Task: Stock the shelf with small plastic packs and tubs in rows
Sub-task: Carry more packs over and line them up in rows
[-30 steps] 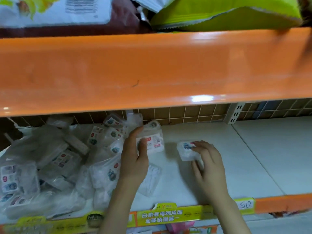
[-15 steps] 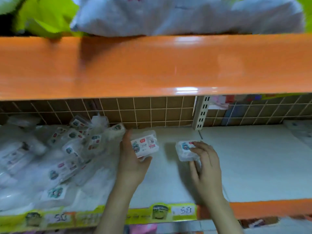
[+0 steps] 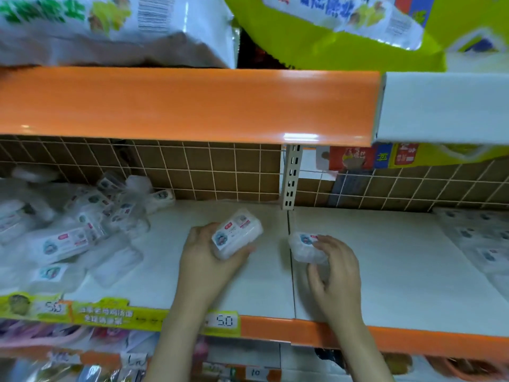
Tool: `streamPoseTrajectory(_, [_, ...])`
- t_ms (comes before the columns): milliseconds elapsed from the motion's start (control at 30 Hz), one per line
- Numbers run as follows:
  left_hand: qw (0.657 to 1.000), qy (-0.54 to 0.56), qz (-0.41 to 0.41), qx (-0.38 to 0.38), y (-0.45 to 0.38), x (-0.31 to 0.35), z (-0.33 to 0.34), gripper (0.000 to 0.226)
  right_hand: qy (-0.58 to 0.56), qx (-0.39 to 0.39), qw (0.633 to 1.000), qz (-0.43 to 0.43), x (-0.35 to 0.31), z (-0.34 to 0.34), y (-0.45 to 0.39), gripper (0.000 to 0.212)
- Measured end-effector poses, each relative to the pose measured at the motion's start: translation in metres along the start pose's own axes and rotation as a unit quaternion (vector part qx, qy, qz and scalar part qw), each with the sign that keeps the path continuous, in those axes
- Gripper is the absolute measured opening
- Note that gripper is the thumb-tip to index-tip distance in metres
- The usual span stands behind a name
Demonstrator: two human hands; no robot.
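Gripping a labelled tub [image 3: 237, 235], the left hand [image 3: 205, 256] has carried it rightward from the pile [image 3: 68, 230] toward the right hand [image 3: 334, 267], which holds a round tub [image 3: 304, 248], starting a row.

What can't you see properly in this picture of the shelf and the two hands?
- Head view, labels on the pack the left hand holds: too small and blurred to read.
- Tub under the right hand: the fingers cover its near side.
- Heap of packs on the left: blurred and cut off by the left edge, so it cannot be counted.
- Big bags above: cut off by the top edge.
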State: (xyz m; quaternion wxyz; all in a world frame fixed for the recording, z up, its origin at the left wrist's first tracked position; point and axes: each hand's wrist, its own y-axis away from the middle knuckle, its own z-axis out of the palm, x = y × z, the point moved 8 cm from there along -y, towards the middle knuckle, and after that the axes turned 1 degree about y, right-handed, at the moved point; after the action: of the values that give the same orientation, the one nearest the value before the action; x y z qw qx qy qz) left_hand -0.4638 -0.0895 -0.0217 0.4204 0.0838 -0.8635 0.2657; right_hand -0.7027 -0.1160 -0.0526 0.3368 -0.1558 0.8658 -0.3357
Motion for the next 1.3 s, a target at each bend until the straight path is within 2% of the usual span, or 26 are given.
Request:
streamPoseTrajectory(67, [1.0, -0.021, 0.002, -0.021, 0.002, -0.004, -0.003, 0.073, -0.007, -0.025, 1.0, 0.0, -0.002, 0.007, 0.003, 0.033])
streamPoseTrajectory(167, [1.0, -0.006, -0.011, -0.002, 0.003, -0.018, -0.009, 0.057, -0.01, -0.06, 0.998, -0.009, -0.005, 0.015, 0.004, 0.034])
streamPoseTrajectory(300, [1.0, -0.012, -0.019, 0.017, 0.002, -0.026, -0.007, 0.049, -0.001, -0.07, 0.998, -0.007, 0.003, 0.011, 0.0, 0.036])
streamPoseTrajectory(400, [0.998, -0.058, 0.006, 0.01, 0.001, -0.021, 0.002, 0.057, 0.005, -0.08, 0.997, -0.001, 0.013, 0.007, -0.004, 0.036])
streamPoseTrajectory(500, [0.998, -0.057, 0.014, -0.007, 0.003, -0.011, 0.019, 0.062, 0.001, -0.082, 0.997, 0.004, 0.026, -0.003, -0.004, 0.036])
streamPoseTrajectory(633, [0.999, -0.032, 0.011, -0.03, 0.011, 0.014, 0.052, 0.04, -0.021, -0.049, 0.998, 0.029, 0.054, -0.029, -0.007, 0.036])
streamPoseTrajectory(733, [1.0, -0.024, -0.011, -0.01, 0.023, 0.032, 0.081, 0.029, -0.047, -0.035, 0.998, 0.038, 0.081, -0.058, -0.014, 0.035])
streamPoseTrajectory(800, [0.999, -0.028, -0.024, -0.001, 0.036, 0.05, 0.105, 0.014, -0.046, -0.043, 0.998, 0.031, 0.105, -0.08, -0.019, 0.034])
streamPoseTrajectory(900, [0.999, -0.015, -0.037, 0.003, 0.062, 0.084, 0.149, 0.027, -0.035, -0.057, 0.997, 0.04, 0.153, -0.119, -0.021, 0.039])
streamPoseTrajectory(1067, [0.999, -0.002, -0.012, -0.04, 0.104, 0.144, 0.223, 0.03, -0.013, -0.062, 0.995, 0.08, 0.224, -0.182, -0.016, 0.036])
streamPoseTrajectory(1300, [0.997, -0.047, 0.053, -0.036, 0.122, 0.182, 0.249, 0.028, -0.021, -0.054, 0.997, 0.057, 0.248, -0.216, -0.012, 0.031])
